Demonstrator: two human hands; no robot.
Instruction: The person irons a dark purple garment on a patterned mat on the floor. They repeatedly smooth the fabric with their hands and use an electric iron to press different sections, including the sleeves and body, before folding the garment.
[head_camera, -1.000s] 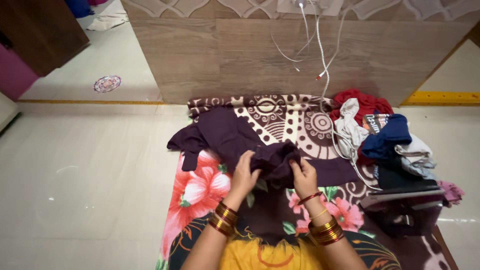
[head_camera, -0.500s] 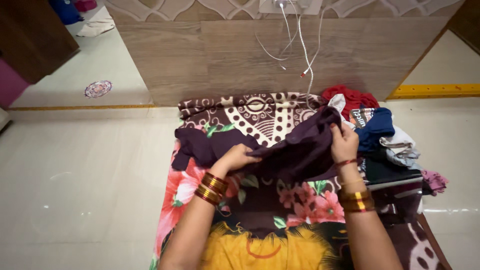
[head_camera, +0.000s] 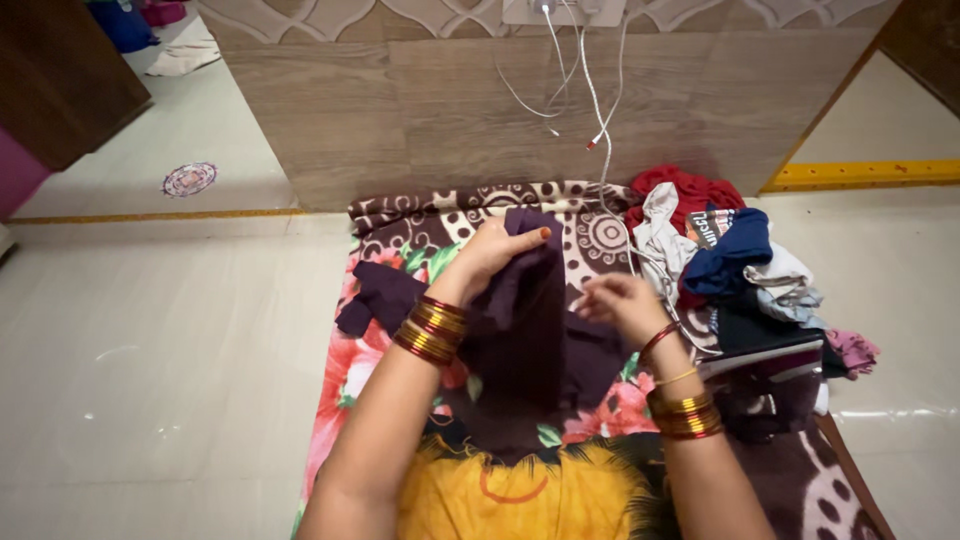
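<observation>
Because the floral blanket keeps clothes off the tiled floor, I work the dark purple garment over it (unsorted pile beside me): my left hand pinches its raised top edge, my right hand grips the side fold.

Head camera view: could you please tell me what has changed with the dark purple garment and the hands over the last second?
The left hand carried the dark purple garment up and away from the body, keeping its grip. The right hand swung out right, then came back to the middle, now at the cloth's right edge. The clothes pile and floral blanket stayed put.
</observation>
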